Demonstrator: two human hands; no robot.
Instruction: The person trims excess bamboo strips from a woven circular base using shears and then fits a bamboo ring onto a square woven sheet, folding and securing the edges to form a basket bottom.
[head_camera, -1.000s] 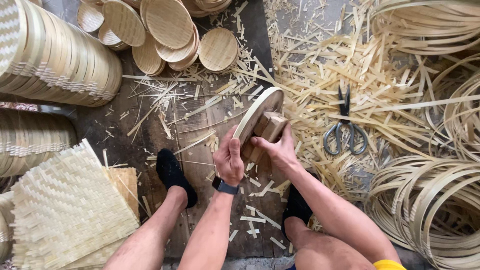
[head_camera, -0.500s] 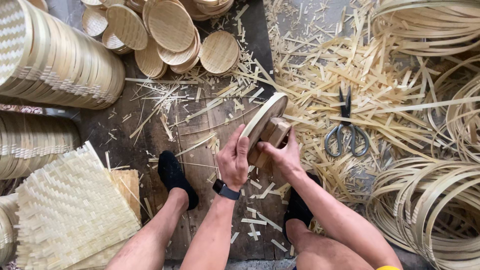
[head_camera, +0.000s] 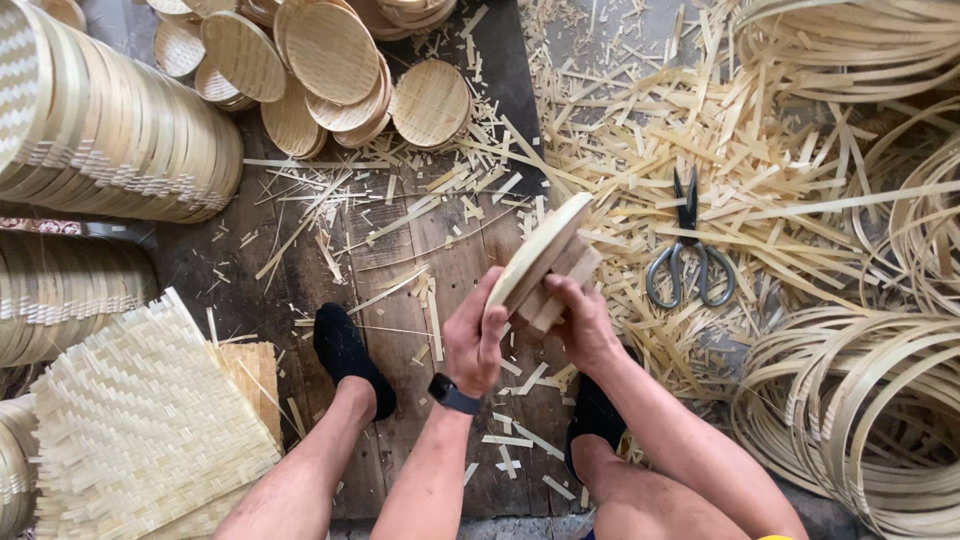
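Observation:
A round bamboo lid (head_camera: 537, 253) is held on edge, tilted, above the wooden board (head_camera: 430, 250). My left hand (head_camera: 474, 338), with a dark watch on its wrist, grips the lid's lower rim. My right hand (head_camera: 580, 322) presses a small wooden block (head_camera: 562, 280) against the lid's underside. My two feet in black socks rest on the board below.
Stacks of round woven lids (head_camera: 110, 130) lie at left, more lids (head_camera: 330, 60) at the top. A square woven mat (head_camera: 140, 430) sits lower left. Black scissors (head_camera: 688, 250) lie on bamboo offcuts (head_camera: 700, 130). Coiled bamboo hoops (head_camera: 860, 410) fill the right side.
The lid and block have stayed in my hands and tilted slightly more upright; my hands have shifted a little on them.

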